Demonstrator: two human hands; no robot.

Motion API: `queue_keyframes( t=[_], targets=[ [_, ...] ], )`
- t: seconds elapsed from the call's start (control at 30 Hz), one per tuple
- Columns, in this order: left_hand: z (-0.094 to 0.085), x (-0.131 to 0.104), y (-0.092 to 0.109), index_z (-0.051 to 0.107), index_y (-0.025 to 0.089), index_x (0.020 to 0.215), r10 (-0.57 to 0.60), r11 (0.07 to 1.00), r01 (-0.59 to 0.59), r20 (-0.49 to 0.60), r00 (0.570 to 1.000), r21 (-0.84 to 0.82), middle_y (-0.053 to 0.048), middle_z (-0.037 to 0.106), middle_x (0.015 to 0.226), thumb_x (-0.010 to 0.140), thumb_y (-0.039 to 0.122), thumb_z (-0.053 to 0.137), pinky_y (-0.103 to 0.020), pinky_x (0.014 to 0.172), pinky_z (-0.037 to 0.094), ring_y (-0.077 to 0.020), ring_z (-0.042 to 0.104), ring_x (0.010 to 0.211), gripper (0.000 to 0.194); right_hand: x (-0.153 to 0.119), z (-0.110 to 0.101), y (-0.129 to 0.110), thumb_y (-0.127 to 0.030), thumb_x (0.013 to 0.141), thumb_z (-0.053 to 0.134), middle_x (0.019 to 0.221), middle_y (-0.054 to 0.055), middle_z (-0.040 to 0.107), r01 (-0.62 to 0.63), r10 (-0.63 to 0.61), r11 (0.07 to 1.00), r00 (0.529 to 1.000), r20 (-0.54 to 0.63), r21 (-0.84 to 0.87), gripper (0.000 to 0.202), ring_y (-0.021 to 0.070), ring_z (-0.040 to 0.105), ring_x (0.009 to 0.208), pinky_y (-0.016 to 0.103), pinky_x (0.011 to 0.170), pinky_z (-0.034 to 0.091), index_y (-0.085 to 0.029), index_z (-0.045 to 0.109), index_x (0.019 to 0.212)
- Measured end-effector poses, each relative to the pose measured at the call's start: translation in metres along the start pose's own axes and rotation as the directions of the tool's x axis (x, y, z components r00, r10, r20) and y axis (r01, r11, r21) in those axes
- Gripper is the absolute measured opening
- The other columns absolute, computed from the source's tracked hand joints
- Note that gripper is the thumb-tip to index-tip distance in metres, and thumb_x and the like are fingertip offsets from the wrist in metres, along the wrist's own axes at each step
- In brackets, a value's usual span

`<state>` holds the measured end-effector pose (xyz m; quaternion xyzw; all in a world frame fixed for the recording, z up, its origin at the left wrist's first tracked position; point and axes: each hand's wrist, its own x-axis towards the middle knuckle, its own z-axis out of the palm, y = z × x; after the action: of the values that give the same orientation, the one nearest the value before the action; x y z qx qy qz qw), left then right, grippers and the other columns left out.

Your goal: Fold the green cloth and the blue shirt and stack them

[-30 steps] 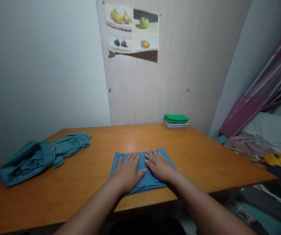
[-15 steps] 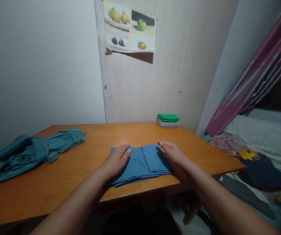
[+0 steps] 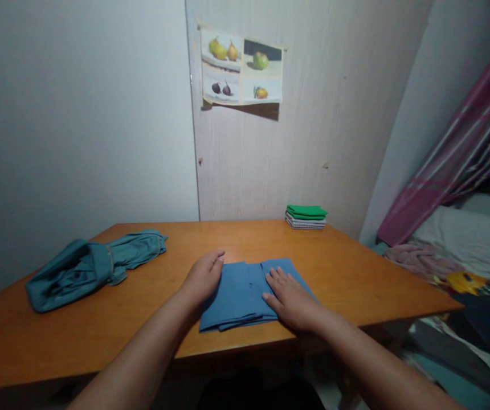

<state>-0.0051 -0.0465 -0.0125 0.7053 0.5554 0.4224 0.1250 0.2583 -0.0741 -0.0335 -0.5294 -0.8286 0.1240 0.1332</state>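
A blue folded garment (image 3: pixel 234 296) lies flat near the table's front edge, with layered edges showing at its front side and a flap on its right part. My left hand (image 3: pixel 203 279) is at the garment's left edge, fingers stretched forward and holding nothing; whether it touches the cloth I cannot tell. On the right part of the garment my right hand (image 3: pixel 290 299) rests palm down, fingers spread.
A crumpled teal garment (image 3: pixel 95 267) lies on the left of the wooden table (image 3: pixel 163 319). Green and checked folded cloths (image 3: pixel 307 216) are stacked at the back right. Beyond the table's right edge are a bed with clothes and a pink curtain (image 3: pixel 424 188).
My right hand has come from the garment's right edge onto its top and now lies flat. My left hand stays by the left edge. The camera view has shifted slightly.
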Motion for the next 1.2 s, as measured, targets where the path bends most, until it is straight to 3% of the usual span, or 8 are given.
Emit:
queue_keyframes(
  t=[0.17, 0.3, 0.47, 0.6, 0.77, 0.93, 1.07, 1.2],
  targets=[
    [-0.008, 0.029, -0.005, 0.068, 0.016, 0.115, -0.046, 0.996, 0.031, -0.191, 0.980, -0.081, -0.013, 0.071, 0.123, 0.093, 0.035, 0.042, -0.041, 0.105, 0.047, -0.0252, 0.063, 0.117, 0.039, -0.005, 0.008, -0.002, -0.054, 0.100, 0.034, 0.164, 0.015, 0.022, -0.016, 0.016, 0.999, 1.000, 0.016, -0.036, 0.070, 0.0285, 0.012, 0.153, 0.048, 0.123, 0.011, -0.010, 0.037, 0.154],
    [0.000, 0.040, 0.001, 0.069, 0.018, 0.106, -0.034, 0.996, 0.015, -0.212, 0.977, -0.091, -0.010, 0.074, 0.109, 0.093, 0.037, 0.044, -0.039, 0.095, 0.050, -0.0237, 0.067, 0.104, 0.034, -0.003, 0.002, 0.005, -0.055, 0.098, 0.039, 0.160, 0.015, 0.034, -0.013, 0.016, 0.995, 1.000, -0.026, 0.097, 0.066, 0.0288, 0.022, 0.151, 0.046, 0.122, 0.017, -0.013, 0.048, 0.148],
    [0.022, 0.026, 0.003, 0.069, 0.019, 0.095, 0.067, 0.989, -0.071, -0.039, 0.997, -0.129, -0.006, 0.074, 0.093, 0.096, 0.041, 0.043, -0.035, 0.084, 0.051, -0.0220, 0.068, 0.092, 0.033, 0.003, -0.016, 0.021, -0.048, 0.099, 0.037, 0.109, 0.012, 0.075, -0.051, 0.135, 0.962, 0.943, -0.304, 0.267, 0.048, 0.0256, 0.068, 0.104, 0.035, 0.091, 0.048, -0.017, 0.074, 0.104],
    [0.026, 0.013, 0.006, 0.069, 0.020, 0.097, 0.189, 0.979, -0.181, 0.086, 0.978, -0.095, -0.007, 0.073, 0.098, 0.097, 0.037, 0.044, -0.035, 0.086, 0.050, -0.0219, 0.067, 0.095, 0.030, 0.005, -0.027, 0.016, -0.046, 0.097, 0.044, 0.080, 0.007, 0.072, -0.130, 0.167, 0.982, 0.938, -0.303, 0.137, 0.038, 0.0212, 0.066, 0.077, 0.030, 0.070, 0.043, -0.020, 0.068, 0.082],
    [0.022, 0.002, 0.017, 0.070, 0.022, 0.104, 0.273, 0.959, -0.282, 0.228, 0.935, 0.007, -0.007, 0.072, 0.107, 0.094, 0.035, 0.049, -0.036, 0.092, 0.049, -0.0231, 0.064, 0.103, 0.026, 0.003, -0.025, -0.006, -0.058, 0.085, 0.060, 0.091, 0.009, 0.072, -0.246, 0.230, 0.965, 0.960, -0.160, -0.090, 0.038, 0.0237, 0.065, 0.080, 0.030, 0.063, 0.035, -0.021, 0.066, 0.097],
    [0.023, -0.005, 0.018, 0.068, 0.025, 0.113, 0.294, 0.928, -0.358, 0.389, 0.873, 0.103, -0.008, 0.070, 0.114, 0.087, 0.048, 0.059, -0.042, 0.096, 0.048, -0.0275, 0.063, 0.108, 0.035, 0.003, -0.022, -0.011, -0.037, 0.085, 0.058, 0.099, 0.011, 0.071, -0.263, 0.241, 0.943, 0.962, -0.125, -0.203, 0.023, 0.0265, 0.066, 0.087, 0.031, 0.066, 0.035, -0.021, 0.065, 0.099],
    [0.025, -0.008, 0.016, 0.064, 0.023, 0.121, 0.284, 0.919, -0.372, 0.432, 0.856, 0.132, -0.011, 0.066, 0.125, 0.083, 0.056, 0.063, -0.047, 0.102, 0.045, -0.0310, 0.059, 0.117, 0.050, 0.008, -0.019, 0.001, -0.024, 0.082, 0.053, 0.091, 0.009, 0.072, -0.264, 0.242, 0.952, 0.959, -0.146, -0.154, 0.015, 0.0234, 0.064, 0.085, 0.030, 0.068, 0.036, -0.021, 0.065, 0.090],
    [0.024, -0.009, 0.018, 0.063, 0.023, 0.124, 0.276, 0.919, -0.370, 0.450, 0.849, 0.136, -0.011, 0.065, 0.129, 0.079, 0.060, 0.067, -0.049, 0.105, 0.043, -0.0325, 0.058, 0.121, 0.059, 0.014, -0.020, 0.023, -0.021, 0.078, 0.051, 0.076, 0.003, 0.067, -0.230, 0.244, 0.967, 0.959, -0.142, 0.107, 0.009, 0.0178, 0.061, 0.073, 0.026, 0.063, 0.038, -0.020, 0.060, 0.079]
  ],
)
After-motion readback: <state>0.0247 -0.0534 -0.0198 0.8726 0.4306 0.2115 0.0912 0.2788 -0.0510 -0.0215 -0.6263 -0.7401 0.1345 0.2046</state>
